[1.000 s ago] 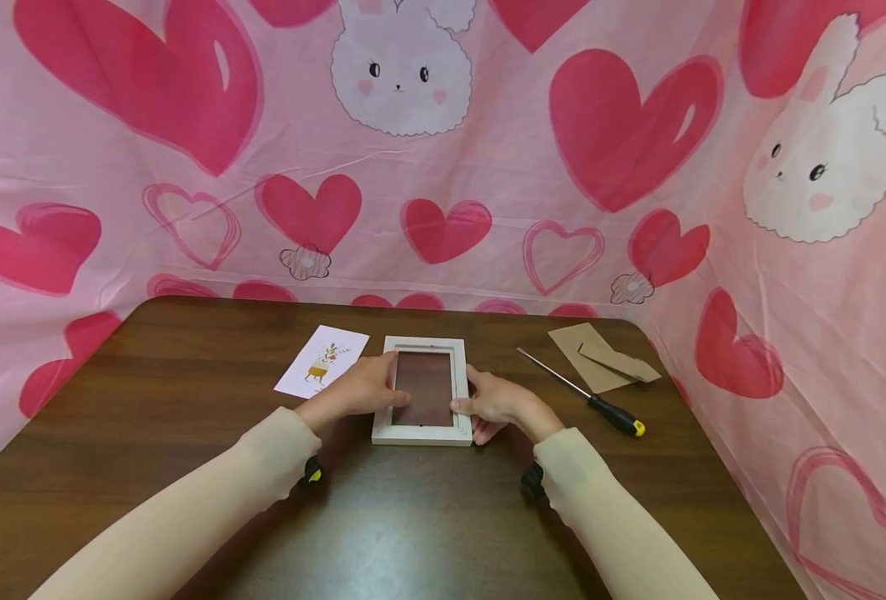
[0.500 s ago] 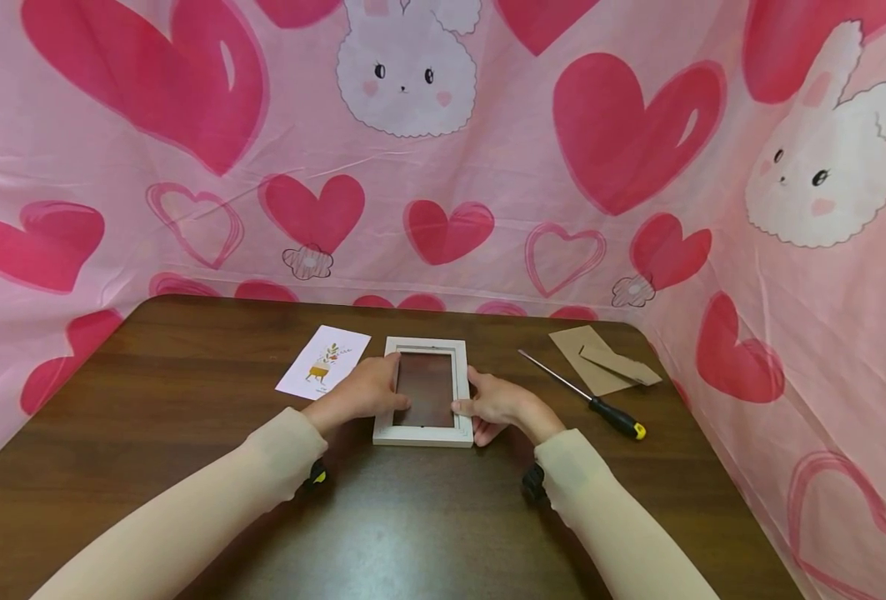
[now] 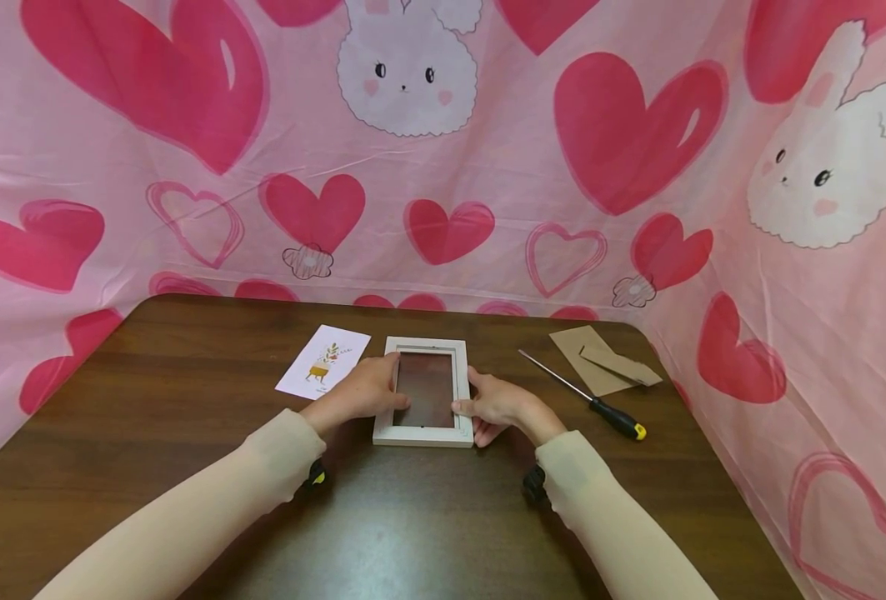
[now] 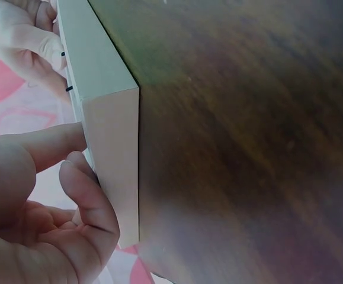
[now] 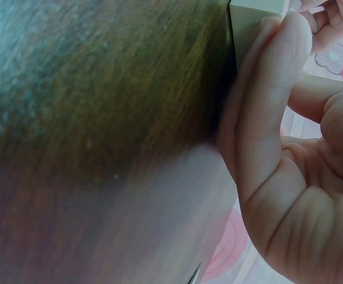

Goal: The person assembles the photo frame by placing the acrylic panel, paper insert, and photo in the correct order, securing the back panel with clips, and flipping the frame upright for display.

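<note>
A white picture frame lies flat on the dark wooden table in the head view, with a dark see-through pane in its opening. My left hand holds its left side, thumb reaching over the inner edge. In the left wrist view, curled fingers touch the outer side. On the opposite side my right hand grips the frame, thumb on top and fingers against the outer wall. Little black tabs show at the frame's inner edge.
A white card with a printed plant drawing lies left of the frame. To the right are a screwdriver with a black and yellow handle and a brown backing board with a stand flap. Pink heart-print cloth hangs behind the table.
The head view has shifted very slightly. Both hands and the picture frame hold the same place.
</note>
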Motion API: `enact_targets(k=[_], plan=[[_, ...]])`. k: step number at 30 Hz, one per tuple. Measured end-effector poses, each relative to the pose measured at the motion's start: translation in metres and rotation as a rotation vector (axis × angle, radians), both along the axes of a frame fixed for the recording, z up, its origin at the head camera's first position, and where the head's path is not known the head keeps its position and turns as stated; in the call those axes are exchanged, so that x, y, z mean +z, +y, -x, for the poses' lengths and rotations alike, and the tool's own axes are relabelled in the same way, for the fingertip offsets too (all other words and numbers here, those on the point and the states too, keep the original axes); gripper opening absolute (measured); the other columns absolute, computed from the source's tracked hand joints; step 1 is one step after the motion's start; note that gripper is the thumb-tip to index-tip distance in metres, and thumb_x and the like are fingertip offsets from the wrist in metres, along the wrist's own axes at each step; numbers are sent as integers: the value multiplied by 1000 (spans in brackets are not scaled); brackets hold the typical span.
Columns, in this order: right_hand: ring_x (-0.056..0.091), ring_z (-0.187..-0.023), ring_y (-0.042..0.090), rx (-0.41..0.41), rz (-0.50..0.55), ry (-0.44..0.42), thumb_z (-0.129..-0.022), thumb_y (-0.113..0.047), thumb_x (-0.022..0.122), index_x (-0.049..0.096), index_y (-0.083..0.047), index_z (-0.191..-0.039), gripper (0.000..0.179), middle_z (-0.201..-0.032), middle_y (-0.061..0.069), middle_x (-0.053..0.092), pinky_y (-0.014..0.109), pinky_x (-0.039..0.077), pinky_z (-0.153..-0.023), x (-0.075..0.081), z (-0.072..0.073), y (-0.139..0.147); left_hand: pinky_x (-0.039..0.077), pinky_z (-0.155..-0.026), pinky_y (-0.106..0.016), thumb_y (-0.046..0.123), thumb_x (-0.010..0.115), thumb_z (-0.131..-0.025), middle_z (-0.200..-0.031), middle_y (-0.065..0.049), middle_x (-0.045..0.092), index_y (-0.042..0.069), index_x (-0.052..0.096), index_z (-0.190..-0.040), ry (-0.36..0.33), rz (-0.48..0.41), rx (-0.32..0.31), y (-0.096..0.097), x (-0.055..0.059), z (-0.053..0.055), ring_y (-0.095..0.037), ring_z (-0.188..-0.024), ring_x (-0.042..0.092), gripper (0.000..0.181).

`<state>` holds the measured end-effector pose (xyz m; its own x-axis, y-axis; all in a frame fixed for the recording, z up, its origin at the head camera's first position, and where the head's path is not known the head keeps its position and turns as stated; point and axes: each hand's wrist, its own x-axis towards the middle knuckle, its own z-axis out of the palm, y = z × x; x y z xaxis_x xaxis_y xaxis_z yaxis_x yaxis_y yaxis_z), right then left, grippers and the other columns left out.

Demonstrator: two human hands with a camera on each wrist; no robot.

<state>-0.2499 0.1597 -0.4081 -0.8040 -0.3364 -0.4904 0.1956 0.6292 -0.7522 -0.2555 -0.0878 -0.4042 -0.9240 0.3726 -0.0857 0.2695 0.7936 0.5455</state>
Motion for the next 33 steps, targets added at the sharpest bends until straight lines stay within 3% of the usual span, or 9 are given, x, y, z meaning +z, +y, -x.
enact_targets(k=[4,7,9,12,14,16,24,27,33], plan=[[61,-49,15,5,8,9,-108,-18,62,15,-8,-169,77,-66,11,59,31,59,-51,-1,0,1,54,-97,-51,24,83,-91,-100,-14,71,-9,44,-153,-9,-19,-37,-5,-1,2,-29,-100,64,79],[60,-48,16,11,14,13,-108,-17,62,20,-8,-166,72,-65,11,58,32,59,-51,-2,0,1,53,-102,-52,26,79,-94,-116,-20,72,-9,40,-157,-7,-41,-44,-12,-1,3,-29,-106,64,81],[60,-48,16,11,18,11,-109,-17,62,18,-8,-167,73,-65,11,58,32,59,-51,-2,0,1,55,-98,-50,25,77,-96,-117,-21,70,-8,41,-156,11,-53,-33,-17,2,5,-29,-103,64,78],[60,-48,16,13,22,9,-109,-17,62,17,-8,-167,74,-65,11,58,32,59,-51,-2,0,1,56,-78,-42,22,75,-97,-99,-16,70,-8,42,-154,46,-67,-6,-25,8,8,-24,-84,63,73],[60,-49,16,11,23,6,-109,-17,62,17,-9,-167,74,-65,11,58,32,59,-51,-2,0,1,51,-67,-37,20,74,-98,-85,-10,65,-9,42,-153,67,-74,12,-32,12,11,-21,-73,59,70],[60,-49,16,9,24,6,-109,-17,62,17,-10,-167,74,-65,11,59,32,59,-50,-2,1,1,49,-66,-34,18,74,-97,-82,-8,64,-9,45,-150,89,-79,29,-38,15,14,-19,-70,58,66],[61,-48,16,15,25,9,-109,-17,62,15,-9,-168,76,-65,12,59,32,59,-50,-3,0,2,54,-75,-48,23,77,-94,-103,-18,68,0,59,-127,138,38,185,-61,18,20,-33,-89,63,44],[61,-48,16,13,29,6,-109,-16,61,11,-9,-170,79,-66,12,59,32,59,-50,-3,0,2,55,-81,-55,25,78,-92,-116,-23,65,1,59,-125,126,107,236,-65,15,21,-38,-98,63,45],[61,-49,16,11,30,0,-109,-17,60,6,-10,-171,82,-66,12,59,32,60,-51,-3,0,2,54,-93,-64,30,80,-91,-134,-31,57,-3,57,-130,91,222,271,-63,7,23,-48,-117,58,57]])
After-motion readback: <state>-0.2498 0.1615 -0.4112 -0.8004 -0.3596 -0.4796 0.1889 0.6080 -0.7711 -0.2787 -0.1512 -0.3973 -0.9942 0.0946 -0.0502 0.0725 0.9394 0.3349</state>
